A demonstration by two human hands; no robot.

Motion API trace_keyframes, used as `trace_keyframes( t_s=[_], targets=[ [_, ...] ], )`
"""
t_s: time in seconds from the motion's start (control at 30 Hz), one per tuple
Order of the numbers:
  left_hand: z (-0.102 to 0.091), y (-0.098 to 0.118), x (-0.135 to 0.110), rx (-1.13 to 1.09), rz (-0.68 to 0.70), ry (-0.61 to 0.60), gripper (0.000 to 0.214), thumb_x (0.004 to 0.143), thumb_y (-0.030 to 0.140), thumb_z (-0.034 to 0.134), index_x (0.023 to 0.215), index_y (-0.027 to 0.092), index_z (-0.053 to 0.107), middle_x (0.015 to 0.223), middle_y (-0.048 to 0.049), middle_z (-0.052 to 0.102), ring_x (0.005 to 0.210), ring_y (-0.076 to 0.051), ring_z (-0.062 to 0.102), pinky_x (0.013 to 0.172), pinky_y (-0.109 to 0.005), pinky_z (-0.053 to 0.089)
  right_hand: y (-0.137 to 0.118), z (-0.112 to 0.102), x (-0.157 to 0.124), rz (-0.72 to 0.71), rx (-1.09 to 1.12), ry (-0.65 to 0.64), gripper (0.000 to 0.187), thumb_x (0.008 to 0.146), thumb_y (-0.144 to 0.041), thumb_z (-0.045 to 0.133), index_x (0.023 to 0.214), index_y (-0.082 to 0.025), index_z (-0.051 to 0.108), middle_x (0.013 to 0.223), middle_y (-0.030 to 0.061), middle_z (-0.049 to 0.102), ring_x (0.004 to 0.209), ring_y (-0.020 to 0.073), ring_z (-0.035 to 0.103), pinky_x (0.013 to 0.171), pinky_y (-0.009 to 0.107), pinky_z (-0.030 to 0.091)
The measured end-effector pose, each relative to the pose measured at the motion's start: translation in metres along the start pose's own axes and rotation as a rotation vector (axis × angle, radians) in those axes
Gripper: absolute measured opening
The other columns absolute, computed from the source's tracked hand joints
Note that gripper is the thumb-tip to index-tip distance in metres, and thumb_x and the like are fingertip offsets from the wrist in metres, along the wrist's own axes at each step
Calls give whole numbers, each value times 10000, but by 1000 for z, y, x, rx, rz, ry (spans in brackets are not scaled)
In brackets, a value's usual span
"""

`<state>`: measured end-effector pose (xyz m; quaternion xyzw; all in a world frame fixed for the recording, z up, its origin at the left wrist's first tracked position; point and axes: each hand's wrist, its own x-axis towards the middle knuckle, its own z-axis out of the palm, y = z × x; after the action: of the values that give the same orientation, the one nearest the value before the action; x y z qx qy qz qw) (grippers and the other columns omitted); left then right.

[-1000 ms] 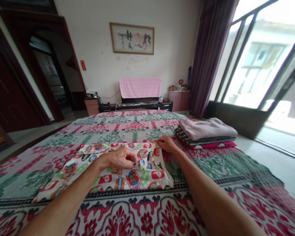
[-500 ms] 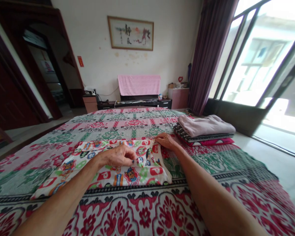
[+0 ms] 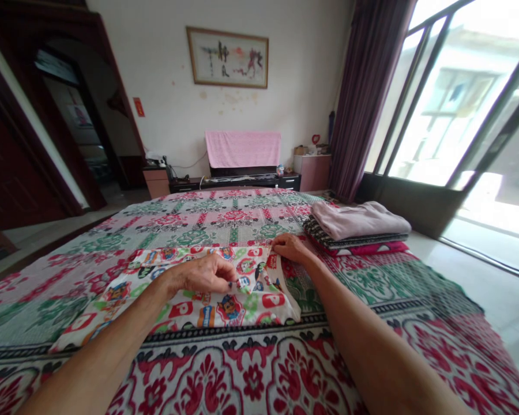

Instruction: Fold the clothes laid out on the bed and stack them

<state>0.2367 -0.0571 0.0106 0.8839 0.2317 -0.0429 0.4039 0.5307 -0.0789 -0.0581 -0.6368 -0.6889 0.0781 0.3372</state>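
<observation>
A white garment (image 3: pixel 185 310) printed with colourful cartoon dogs and badges lies spread on the patterned bedspread; it looks like a child's shirt. My left hand (image 3: pixel 210 273) pinches a fold of its cloth near the middle, raising a small peak between thumb and fingers. At the garment's far right corner, my right hand (image 3: pixel 289 248) grips the edge by the pale neckline or hem, fingers closed on it. The left forearm covers part of the garment's near left side.
Folded clothes (image 3: pixel 358 222) are stacked to the right on the bedspread (image 3: pixel 251 369), a pale pink one on top. Beyond the bed stand a low black cabinet (image 3: pixel 289 182) and a screen draped with a pink towel (image 3: pixel 243 148). A glass door (image 3: pixel 441 127) is at right.
My left hand has lifted the pinched cloth slightly, making a sharper fold. The right hand stays at the corner, its fingers a little more curled. The view has shifted slightly.
</observation>
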Motion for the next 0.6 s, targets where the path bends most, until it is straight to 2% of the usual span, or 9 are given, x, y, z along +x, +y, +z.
trace_keyframes(
  t_s=[0.23,0.33,0.43,0.5,0.6],
  targets=[
    [4,6,-1,-35,-54,-42,196,635,262,563,773,151,647,638,39,538,553,-70,418,515,-184,330,-1,1,1,15,19,26,214,641,-146,515,681,-154,725,688,15,678,689,152,560,607,212,406],
    [8,5,1,-41,-85,-49,203,633,288,587,771,148,639,606,45,510,509,-65,386,469,-186,302,-4,0,1,38,28,16,192,683,-187,498,591,-146,661,554,-12,571,601,125,488,535,205,347],
    [10,4,3,-36,-80,-51,202,630,284,601,776,149,638,599,45,506,497,-65,381,449,-187,291,-8,-2,-1,66,13,8,349,777,-331,445,490,-156,538,475,-36,414,515,97,363,478,219,255],
    [10,4,3,-34,-76,-50,191,638,279,599,774,152,641,598,45,508,493,-65,380,443,-185,292,-12,-2,-2,69,-8,5,417,800,-400,425,463,-162,487,469,-38,367,501,89,316,476,231,225],
    [8,3,2,-29,-67,-57,201,657,303,611,786,156,657,611,39,533,493,-65,391,437,-181,297,-13,-1,-3,25,-42,22,342,752,-339,487,465,-155,512,496,-28,426,523,90,361,508,229,257]
  ],
)
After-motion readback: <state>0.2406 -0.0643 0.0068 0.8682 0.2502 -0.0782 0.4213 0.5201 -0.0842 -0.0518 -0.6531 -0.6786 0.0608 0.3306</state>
